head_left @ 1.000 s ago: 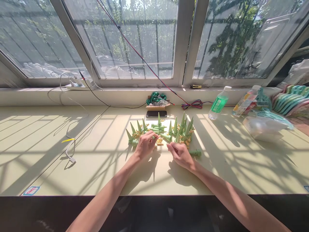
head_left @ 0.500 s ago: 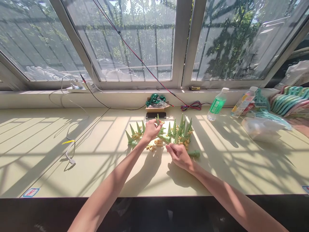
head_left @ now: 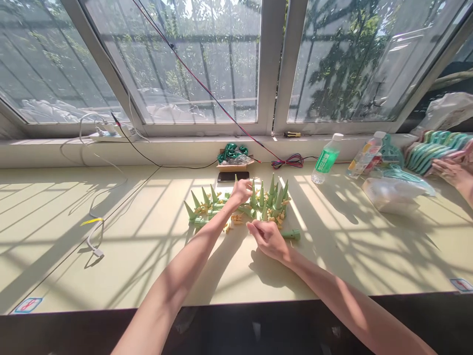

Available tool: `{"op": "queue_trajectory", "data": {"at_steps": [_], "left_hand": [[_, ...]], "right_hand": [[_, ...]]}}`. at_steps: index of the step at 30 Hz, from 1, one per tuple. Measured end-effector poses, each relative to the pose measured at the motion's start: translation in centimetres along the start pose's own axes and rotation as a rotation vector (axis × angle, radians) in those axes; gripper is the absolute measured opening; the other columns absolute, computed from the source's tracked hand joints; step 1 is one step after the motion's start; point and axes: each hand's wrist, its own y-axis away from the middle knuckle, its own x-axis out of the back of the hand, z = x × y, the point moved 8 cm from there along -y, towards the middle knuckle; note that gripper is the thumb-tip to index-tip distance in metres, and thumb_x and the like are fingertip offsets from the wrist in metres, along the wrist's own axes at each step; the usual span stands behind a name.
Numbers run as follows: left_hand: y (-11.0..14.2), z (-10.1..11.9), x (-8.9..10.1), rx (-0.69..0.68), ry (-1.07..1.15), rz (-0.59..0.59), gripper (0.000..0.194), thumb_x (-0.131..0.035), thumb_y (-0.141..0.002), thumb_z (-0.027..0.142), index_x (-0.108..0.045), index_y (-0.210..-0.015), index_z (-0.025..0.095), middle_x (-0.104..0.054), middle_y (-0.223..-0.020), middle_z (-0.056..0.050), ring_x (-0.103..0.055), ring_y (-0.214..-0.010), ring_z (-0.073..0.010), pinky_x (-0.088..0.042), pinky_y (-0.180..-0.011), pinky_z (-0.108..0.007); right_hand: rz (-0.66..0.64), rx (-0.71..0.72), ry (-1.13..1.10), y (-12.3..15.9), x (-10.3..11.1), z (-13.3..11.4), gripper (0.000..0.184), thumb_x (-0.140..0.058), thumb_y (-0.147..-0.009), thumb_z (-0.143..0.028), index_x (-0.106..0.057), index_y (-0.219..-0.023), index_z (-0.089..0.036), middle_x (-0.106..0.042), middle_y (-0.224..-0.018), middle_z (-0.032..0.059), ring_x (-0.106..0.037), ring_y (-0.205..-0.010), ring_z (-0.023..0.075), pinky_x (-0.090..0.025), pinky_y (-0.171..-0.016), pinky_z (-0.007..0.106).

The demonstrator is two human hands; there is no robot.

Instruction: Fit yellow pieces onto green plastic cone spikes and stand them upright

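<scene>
two hands are busy at the desk (head_left: 66, 231), where many green cones (head_left: 278, 198) stand upright in a left and a right group, with small yellow pieces (head_left: 237, 219) scattered between. the left hand (head_left: 241, 191) is between the groups, near the phone (head_left: 232, 176); its fingertips are partly hidden, so i cannot tell whether it pinches anything. the right hand (head_left: 271, 240) sits just in front of the right group, fingers curled in and thumb against the forefinger; anything tucked inside is too small to tell.

the cones look likely to topple into one another, since they stand so close and the left forearm crosses low beside them. the green tube (head_left: 291, 234) lying by the right wrist seems round enough to roll if nudged. striped sunlight could make pale yellow pieces easy to miss or sweep aside.
</scene>
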Motion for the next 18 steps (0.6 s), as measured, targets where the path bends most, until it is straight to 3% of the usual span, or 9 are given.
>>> {"op": "queue_trajectory", "data": {"at_steps": [4, 7, 13, 18], "left_hand": [[0.5, 0.0, -0.1, -0.009, -0.025, -0.056, 0.032, -0.071, -0.069, -0.001, -0.075, -0.098, 0.01, -0.078, -0.099, -0.013, -0.074, -0.089, -0.024, -0.059, -0.065, -0.026], [1.4, 0.1, 1.3, -0.026, -0.06, -0.083, 0.034, -0.07, -0.073, 0.003, -0.075, -0.105, 0.012, -0.078, -0.103, -0.012, -0.074, -0.088, -0.0222, -0.059, -0.065, -0.025], [2.7, -0.8, 5.8, 0.005, -0.26, 0.039, 0.019, -0.065, -0.077, 0.003, -0.077, -0.088, 0.013, -0.077, -0.102, -0.014, -0.071, -0.097, -0.0266, -0.055, -0.086, -0.033], [3.2, -2.6, 6.0, 0.058, -0.411, 0.031, 0.021, -0.063, -0.076, 0.003, -0.075, -0.091, 0.013, -0.074, -0.095, -0.016, -0.07, -0.088, -0.0275, -0.053, -0.078, -0.033]], "right_hand": [[-0.002, -0.002, -0.003, 0.0, 0.0, 0.1, 0.047, -0.041, -0.103, -0.047, -0.037, -0.064, -0.021, -0.032, -0.055, -0.0052, -0.029, -0.051, 0.0094, -0.026, -0.051, 0.026], [0.0, 0.002, -0.005, -0.1, 0.0, 0.0, 0.047, -0.04, -0.103, -0.047, -0.037, -0.064, -0.021, -0.032, -0.056, -0.0052, -0.029, -0.051, 0.0095, -0.026, -0.051, 0.026], [-0.007, 0.011, -0.008, -0.1, -0.1, -0.3, 0.046, -0.041, -0.102, -0.045, -0.034, -0.064, -0.022, -0.032, -0.056, -0.005, -0.029, -0.051, 0.0095, -0.025, -0.051, 0.026], [-0.009, 0.007, 0.002, 0.0, -0.1, -0.3, 0.046, -0.041, -0.102, -0.046, -0.034, -0.064, -0.021, -0.034, -0.056, -0.0045, -0.031, -0.051, 0.0098, -0.026, -0.052, 0.027]]}}
